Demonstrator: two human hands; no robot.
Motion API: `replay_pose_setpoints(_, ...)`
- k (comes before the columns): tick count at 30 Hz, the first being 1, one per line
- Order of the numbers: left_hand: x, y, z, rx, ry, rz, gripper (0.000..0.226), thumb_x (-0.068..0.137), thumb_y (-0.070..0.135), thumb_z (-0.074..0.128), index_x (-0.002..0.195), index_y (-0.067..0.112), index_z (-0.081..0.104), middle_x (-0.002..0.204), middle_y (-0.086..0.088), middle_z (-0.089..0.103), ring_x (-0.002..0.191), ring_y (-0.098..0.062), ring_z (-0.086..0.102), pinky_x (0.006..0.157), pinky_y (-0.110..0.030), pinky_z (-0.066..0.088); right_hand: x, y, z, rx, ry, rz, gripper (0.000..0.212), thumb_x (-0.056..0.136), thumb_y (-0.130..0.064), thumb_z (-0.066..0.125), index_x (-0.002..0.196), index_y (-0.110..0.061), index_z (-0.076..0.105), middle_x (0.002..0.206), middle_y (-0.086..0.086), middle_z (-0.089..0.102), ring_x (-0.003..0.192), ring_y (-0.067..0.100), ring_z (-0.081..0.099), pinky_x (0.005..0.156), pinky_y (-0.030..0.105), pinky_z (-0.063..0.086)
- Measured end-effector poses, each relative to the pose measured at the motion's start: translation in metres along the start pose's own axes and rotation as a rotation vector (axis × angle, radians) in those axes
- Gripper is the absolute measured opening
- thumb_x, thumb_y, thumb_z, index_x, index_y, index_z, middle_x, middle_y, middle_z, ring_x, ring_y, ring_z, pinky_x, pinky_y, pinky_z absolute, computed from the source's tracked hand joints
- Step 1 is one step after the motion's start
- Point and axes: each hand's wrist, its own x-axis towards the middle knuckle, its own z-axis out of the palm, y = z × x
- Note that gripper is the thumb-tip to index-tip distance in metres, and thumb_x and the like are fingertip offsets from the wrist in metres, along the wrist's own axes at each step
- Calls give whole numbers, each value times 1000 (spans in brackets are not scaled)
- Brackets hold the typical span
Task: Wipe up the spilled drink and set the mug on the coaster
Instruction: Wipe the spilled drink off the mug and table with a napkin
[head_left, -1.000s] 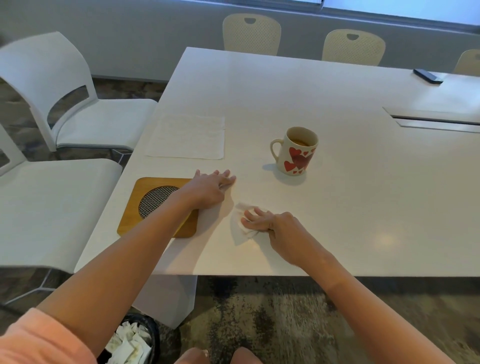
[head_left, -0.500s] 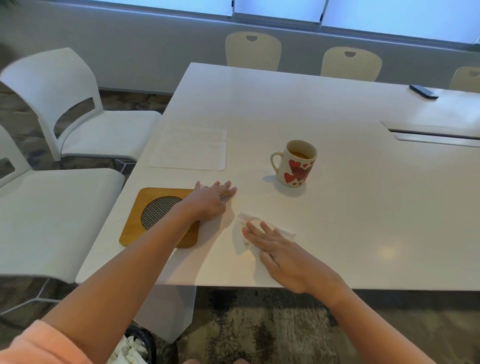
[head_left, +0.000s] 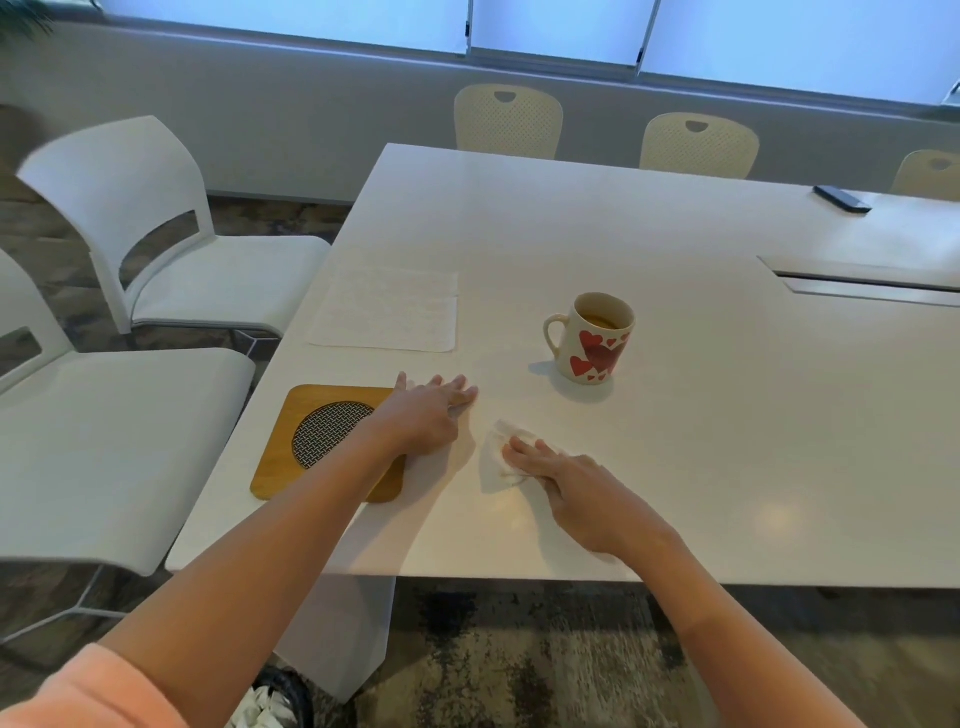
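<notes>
Napkin: a small crumpled white napkin (head_left: 500, 453) lay on the table (head_left: 675, 415) near the front edge, under the fingertips of the right hand (head_left: 566, 486).
Right hand: fingers straight and close together, pressing flat on the napkin, not pinching it.
Change: half a second before, the same hand lay spread on the napkin a little further right; a second before, its fingers were bunched on it. The pad had slid slightly leftward, which reads as a wiping stroke in progress.
Left hand: the left hand (head_left: 423, 415) stayed flat, fingers spread, its palm over the right corner of the coaster and its fingers on the table, holding nothing.
Mug: the heart-printed mug (head_left: 592, 338) stood upright on bare table, well apart from the wooden coaster (head_left: 317, 441), handle to the left, brown drink inside.
Meaning: wiping seemed near done; the mug move was not yet begun.
Hard to see: no spill showed clearly, only a faint sheen beside the napkin; whether it was wet or glare I cannot tell.
Further out: a flat paper towel (head_left: 387, 306) lay beyond the coaster.
</notes>
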Motion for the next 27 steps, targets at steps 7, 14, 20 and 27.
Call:
replay_pose_setpoints(7, -4, 1, 1, 0, 2, 4, 66, 97, 6, 31, 158, 29, 18, 166, 9, 6, 154, -18, 2, 121, -54, -8, 14, 15, -31, 371, 293, 146, 38, 98, -4, 52, 123, -26, 71, 121, -14, 69, 112, 10, 62, 81, 8, 50)
replay_pose_setpoints(14, -2, 3, -3, 41, -2, -1, 65, 98, 8, 33, 158, 28, 18, 166, 8, 8, 154, -20, 6, 121, -54, -7, 21, 10, -27, 292, 425, 227, 44, 96, 6, 44, 130, -12, 65, 131, 11, 66, 119, 27, 61, 102, 34, 50)
replay_pose_setpoints(20, 0, 4, -5, 54, -22, -2, 65, 97, 9, 33, 158, 28, 18, 167, 6, 7, 154, -21, 7, 121, -54, -6, 34, -16, 1, 29, 259, 161, 67, 96, 12, 38, 154, -20, 35, 161, 2, 33, 148, 24, 33, 120, 41, 23)
replay_pose_setpoints(27, 0, 3, -7, 19, -40, -2, 59, 101, 14, 26, 158, 28, 19, 166, 7, 6, 154, -20, 5, 120, -54, -8, 22, -21, 13, 88, 144, -69, 84, 87, 26, 39, 151, -29, 39, 163, -5, 25, 152, 12, 15, 122, 33, 9)
